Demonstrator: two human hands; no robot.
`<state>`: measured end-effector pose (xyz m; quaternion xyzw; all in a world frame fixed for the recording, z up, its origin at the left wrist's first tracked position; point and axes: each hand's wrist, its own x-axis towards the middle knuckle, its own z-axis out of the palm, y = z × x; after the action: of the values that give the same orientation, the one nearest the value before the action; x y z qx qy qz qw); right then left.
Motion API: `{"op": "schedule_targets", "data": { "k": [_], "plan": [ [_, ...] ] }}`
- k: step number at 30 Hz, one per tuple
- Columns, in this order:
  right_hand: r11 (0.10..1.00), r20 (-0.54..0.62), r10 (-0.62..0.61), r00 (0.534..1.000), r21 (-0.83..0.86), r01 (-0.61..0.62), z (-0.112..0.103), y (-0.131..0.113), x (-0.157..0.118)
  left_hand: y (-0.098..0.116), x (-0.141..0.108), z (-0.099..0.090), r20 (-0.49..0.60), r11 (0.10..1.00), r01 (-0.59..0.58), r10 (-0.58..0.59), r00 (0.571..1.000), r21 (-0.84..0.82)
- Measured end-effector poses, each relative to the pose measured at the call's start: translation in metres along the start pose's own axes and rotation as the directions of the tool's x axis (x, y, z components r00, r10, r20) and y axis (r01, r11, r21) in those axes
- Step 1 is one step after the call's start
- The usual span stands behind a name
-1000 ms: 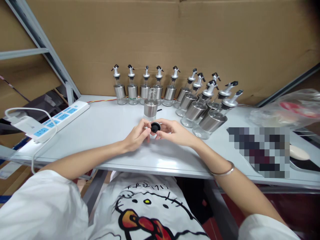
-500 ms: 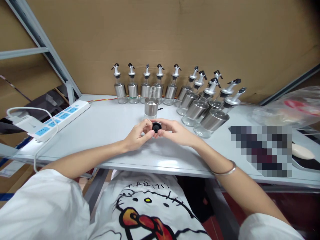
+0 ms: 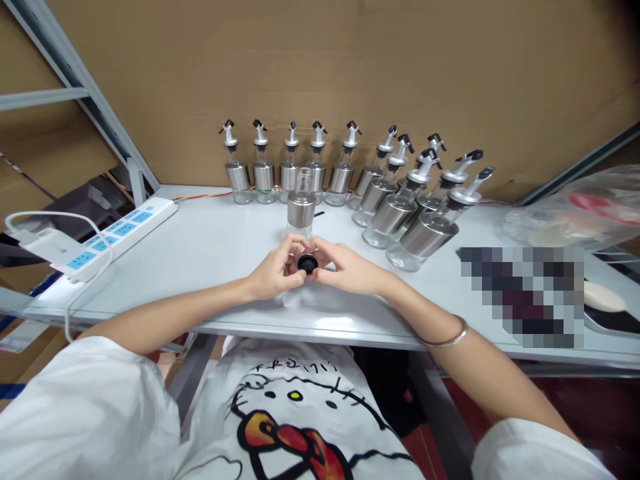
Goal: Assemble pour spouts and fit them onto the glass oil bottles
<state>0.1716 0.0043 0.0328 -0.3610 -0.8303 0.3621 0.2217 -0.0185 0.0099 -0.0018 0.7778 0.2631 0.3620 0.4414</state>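
Between my two hands, in front of my chest, is a black round bottle stopper (image 3: 307,264) with its hollow-looking face turned toward me. My left hand (image 3: 277,268) grips it from the left with thumb and fingers, and my right hand (image 3: 345,267) does so from the right. Whether a spout sits behind the stopper cannot be seen past the fingers. Just beyond my hands stands an upright glass bottle (image 3: 301,208) with a steel sleeve and a bare, open neck. My fingertips hide part of its base.
Several similar bottles (image 3: 239,179) with silver and black pour spouts line the back, and more (image 3: 430,230) stand at the right. A white power strip (image 3: 120,237) lies at the left. At the right are a plastic bag (image 3: 575,213) and a pale oval object (image 3: 604,295).
Both hands and the stopper have shifted slightly left and toward me. The stopper has tilted, showing its face differently. The bottles have stayed put.
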Motion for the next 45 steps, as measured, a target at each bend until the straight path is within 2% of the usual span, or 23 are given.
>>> {"op": "schedule_targets", "data": {
  "k": [7,15,22,32,35,40,45],
  "plan": [
    [0.994,0.008,-0.055,0.998,-0.091,0.055,0.003,-0.002,-0.001,-0.002,-0.001,-0.001,-0.019,0.997,-0.041,0.042,0.999,0.071],
    [0.987,-0.016,-0.106,0.994,-0.121,0.103,0.004,-0.003,-0.001,-0.004,-0.002,0.000,-0.026,0.982,-0.125,0.130,0.991,0.144],
    [0.981,-0.004,-0.114,0.993,-0.161,0.112,0.004,-0.004,-0.002,-0.005,-0.004,0.001,-0.029,0.978,-0.120,0.127,0.991,0.172],
    [0.995,0.043,-0.098,0.994,-0.020,0.099,0.006,-0.006,-0.003,-0.005,-0.005,-0.001,0.022,0.987,-0.144,0.142,0.990,0.072],
    [0.993,0.010,-0.112,0.994,-0.021,0.113,0.005,-0.004,-0.002,-0.008,-0.005,-0.001,0.014,0.986,-0.150,0.149,0.989,0.080],
    [0.991,-0.027,-0.134,0.991,-0.032,0.133,0.002,-0.001,-0.001,-0.013,-0.004,-0.003,0.024,0.966,-0.244,0.243,0.970,0.090],
    [0.989,-0.055,-0.149,0.987,-0.030,0.147,0.001,-0.003,-0.002,-0.012,-0.003,-0.005,0.029,0.956,-0.279,0.277,0.960,0.092]
  ]
}}
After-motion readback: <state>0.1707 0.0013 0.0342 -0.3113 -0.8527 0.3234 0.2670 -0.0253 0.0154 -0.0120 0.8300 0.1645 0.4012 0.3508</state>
